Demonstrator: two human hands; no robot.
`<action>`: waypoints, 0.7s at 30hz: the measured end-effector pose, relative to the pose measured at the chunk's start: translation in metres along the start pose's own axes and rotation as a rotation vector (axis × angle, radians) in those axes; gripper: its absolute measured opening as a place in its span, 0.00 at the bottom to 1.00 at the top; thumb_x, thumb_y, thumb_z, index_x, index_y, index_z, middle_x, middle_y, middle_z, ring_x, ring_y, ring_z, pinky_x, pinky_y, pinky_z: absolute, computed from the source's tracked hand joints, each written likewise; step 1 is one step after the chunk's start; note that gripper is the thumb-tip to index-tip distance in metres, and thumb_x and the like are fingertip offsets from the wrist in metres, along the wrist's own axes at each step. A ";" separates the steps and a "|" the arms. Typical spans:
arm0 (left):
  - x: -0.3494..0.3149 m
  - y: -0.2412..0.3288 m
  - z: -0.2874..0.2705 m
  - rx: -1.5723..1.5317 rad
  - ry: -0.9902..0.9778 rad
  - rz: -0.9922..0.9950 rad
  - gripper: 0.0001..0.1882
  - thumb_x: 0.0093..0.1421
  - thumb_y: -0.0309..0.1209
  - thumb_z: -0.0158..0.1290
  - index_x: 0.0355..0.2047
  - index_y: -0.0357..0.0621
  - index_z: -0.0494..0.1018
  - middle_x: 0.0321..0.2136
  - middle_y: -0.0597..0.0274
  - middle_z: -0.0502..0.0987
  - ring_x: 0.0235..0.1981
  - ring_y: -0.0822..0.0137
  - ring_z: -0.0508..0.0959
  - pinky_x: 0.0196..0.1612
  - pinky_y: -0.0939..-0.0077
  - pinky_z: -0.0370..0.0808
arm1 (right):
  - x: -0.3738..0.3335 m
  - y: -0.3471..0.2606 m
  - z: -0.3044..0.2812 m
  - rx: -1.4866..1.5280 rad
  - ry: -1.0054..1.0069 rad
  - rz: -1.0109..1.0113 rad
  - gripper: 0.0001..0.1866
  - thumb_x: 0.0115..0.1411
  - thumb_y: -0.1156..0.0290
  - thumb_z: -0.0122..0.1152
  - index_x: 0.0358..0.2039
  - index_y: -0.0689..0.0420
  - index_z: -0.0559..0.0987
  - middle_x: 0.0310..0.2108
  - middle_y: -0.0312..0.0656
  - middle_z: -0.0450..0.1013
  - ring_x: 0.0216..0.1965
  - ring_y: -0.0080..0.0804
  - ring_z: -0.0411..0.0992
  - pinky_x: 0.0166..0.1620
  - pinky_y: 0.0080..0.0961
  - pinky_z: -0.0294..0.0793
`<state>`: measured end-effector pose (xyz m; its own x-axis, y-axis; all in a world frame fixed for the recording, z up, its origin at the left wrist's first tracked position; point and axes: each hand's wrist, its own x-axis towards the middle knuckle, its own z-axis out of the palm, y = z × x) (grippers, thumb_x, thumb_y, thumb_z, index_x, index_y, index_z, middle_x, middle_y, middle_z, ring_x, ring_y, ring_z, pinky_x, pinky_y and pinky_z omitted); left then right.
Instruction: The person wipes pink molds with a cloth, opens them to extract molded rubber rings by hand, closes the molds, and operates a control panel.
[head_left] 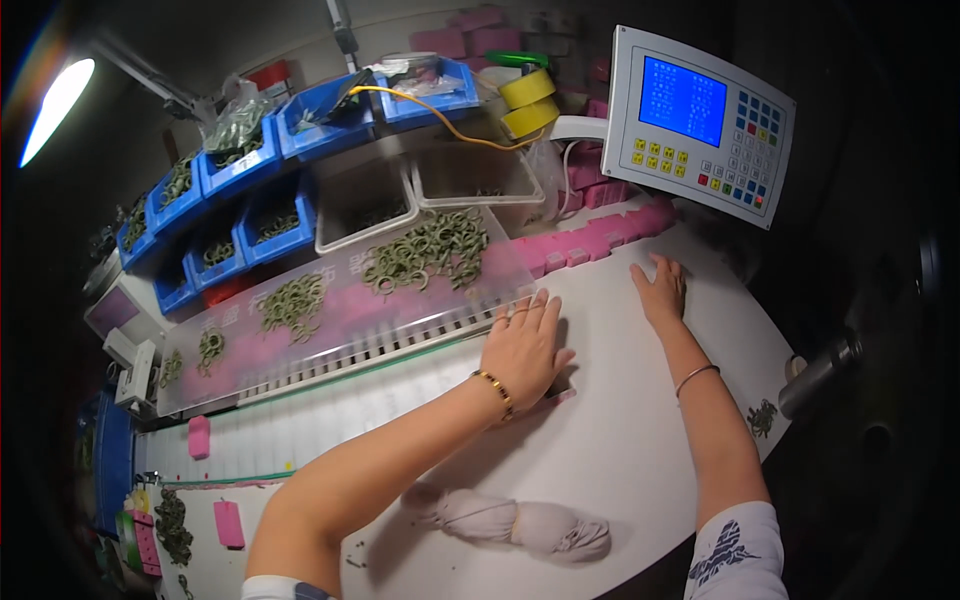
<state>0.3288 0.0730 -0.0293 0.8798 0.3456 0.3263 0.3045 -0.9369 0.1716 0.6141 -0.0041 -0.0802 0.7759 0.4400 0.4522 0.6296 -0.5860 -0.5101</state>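
Note:
My left hand (pixel 522 345) lies with fingers stretched out at the right end of a clear plastic sheet (pixel 345 350), its fingertips at the sheet's edge. Something small and pinkish shows under its palm, too shaded to name. My right hand (pixel 661 290) is farther right over the white tabletop (pixel 620 400), fingers apart, holding nothing I can see. Several piles of small grey-green rings (pixel 425 250) lie on the sheet. Beyond the hands runs a row of pink blocks (pixel 585 243).
Blue bins (pixel 240 170) and white-rimmed trays (pixel 478 178) stand behind the sheet. A control panel with a blue screen (pixel 700 125) overhangs the back right. A tied pale cloth bundle (pixel 560 530) lies in front. Loose pink blocks (pixel 229 525) sit at the left.

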 end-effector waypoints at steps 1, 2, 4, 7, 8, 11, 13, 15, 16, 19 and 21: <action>0.021 0.001 0.016 0.035 0.052 -0.007 0.34 0.62 0.45 0.50 0.61 0.36 0.57 0.62 0.45 0.59 0.65 0.48 0.58 0.64 0.53 0.56 | 0.007 0.007 0.003 -0.019 0.069 0.017 0.30 0.57 0.49 0.59 0.55 0.54 0.70 0.56 0.47 0.64 0.60 0.46 0.59 0.62 0.38 0.58; 0.038 -0.001 0.026 0.053 0.106 -0.017 0.34 0.62 0.45 0.49 0.61 0.35 0.57 0.62 0.46 0.59 0.65 0.49 0.57 0.64 0.53 0.57 | 0.014 0.011 0.005 -0.042 0.070 0.017 0.30 0.57 0.49 0.59 0.55 0.54 0.70 0.56 0.47 0.64 0.60 0.46 0.59 0.62 0.38 0.58; 0.069 -0.014 0.041 0.013 0.151 -0.044 0.32 0.61 0.41 0.51 0.59 0.34 0.58 0.62 0.45 0.60 0.65 0.50 0.57 0.64 0.51 0.55 | 0.030 0.014 0.012 0.026 0.140 0.032 0.32 0.57 0.48 0.58 0.57 0.53 0.69 0.58 0.49 0.63 0.61 0.48 0.57 0.62 0.39 0.57; 0.106 -0.049 0.080 0.102 0.280 -0.161 0.24 0.55 0.38 0.56 0.49 0.38 0.67 0.56 0.45 0.66 0.62 0.47 0.60 0.62 0.46 0.54 | 0.058 0.028 0.034 0.060 0.228 0.018 0.32 0.58 0.47 0.57 0.58 0.50 0.69 0.59 0.49 0.62 0.62 0.50 0.56 0.63 0.40 0.56; 0.114 -0.051 0.082 0.096 0.273 -0.159 0.24 0.55 0.38 0.56 0.49 0.38 0.67 0.56 0.45 0.66 0.62 0.47 0.60 0.62 0.46 0.54 | 0.070 0.036 0.040 0.054 0.224 0.025 0.32 0.58 0.47 0.57 0.58 0.50 0.69 0.59 0.49 0.62 0.62 0.50 0.56 0.63 0.40 0.56; 0.131 -0.057 0.080 0.296 0.463 -0.044 0.14 0.52 0.36 0.57 0.35 0.41 0.71 0.39 0.49 0.73 0.47 0.51 0.68 0.49 0.54 0.62 | 0.116 0.065 0.056 -0.210 0.309 -0.019 0.32 0.60 0.42 0.50 0.58 0.51 0.69 0.55 0.54 0.67 0.58 0.54 0.63 0.60 0.45 0.61; 0.129 -0.060 0.073 0.305 0.460 -0.053 0.15 0.51 0.36 0.57 0.35 0.41 0.71 0.37 0.48 0.73 0.46 0.51 0.69 0.48 0.54 0.62 | 0.143 0.072 0.067 -0.335 0.346 -0.102 0.31 0.62 0.43 0.47 0.57 0.53 0.70 0.52 0.56 0.70 0.53 0.56 0.67 0.57 0.48 0.64; 0.135 -0.053 0.075 0.290 0.473 -0.028 0.16 0.50 0.36 0.57 0.35 0.39 0.70 0.34 0.46 0.73 0.43 0.49 0.70 0.47 0.55 0.63 | 0.181 0.121 0.078 -0.395 0.271 -0.206 0.30 0.62 0.42 0.45 0.60 0.44 0.68 0.57 0.55 0.64 0.59 0.57 0.61 0.60 0.52 0.59; 0.135 -0.052 0.073 0.298 0.463 -0.037 0.16 0.50 0.36 0.57 0.35 0.39 0.70 0.34 0.46 0.73 0.43 0.49 0.70 0.47 0.55 0.63 | 0.195 0.133 0.083 -0.419 0.253 -0.264 0.29 0.63 0.43 0.45 0.59 0.44 0.69 0.56 0.54 0.66 0.57 0.58 0.62 0.58 0.51 0.61; 0.136 -0.055 0.074 0.263 0.426 -0.015 0.14 0.51 0.34 0.55 0.34 0.38 0.69 0.31 0.46 0.73 0.41 0.49 0.70 0.48 0.54 0.63 | 0.227 0.146 0.098 -0.101 0.309 -0.195 0.25 0.63 0.46 0.46 0.50 0.50 0.76 0.50 0.53 0.71 0.51 0.59 0.67 0.55 0.48 0.65; 0.137 -0.053 0.073 0.254 0.400 -0.018 0.14 0.51 0.34 0.55 0.34 0.37 0.69 0.31 0.45 0.73 0.42 0.48 0.70 0.49 0.53 0.63 | 0.241 0.152 0.097 -0.035 0.101 -0.101 0.27 0.63 0.46 0.46 0.45 0.57 0.78 0.45 0.56 0.73 0.49 0.56 0.69 0.53 0.46 0.66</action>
<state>0.4600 0.1662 -0.0609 0.6793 0.3081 0.6661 0.4421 -0.8962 -0.0363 0.9010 0.0790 -0.1202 0.6996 0.4280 0.5722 0.7010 -0.5664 -0.4334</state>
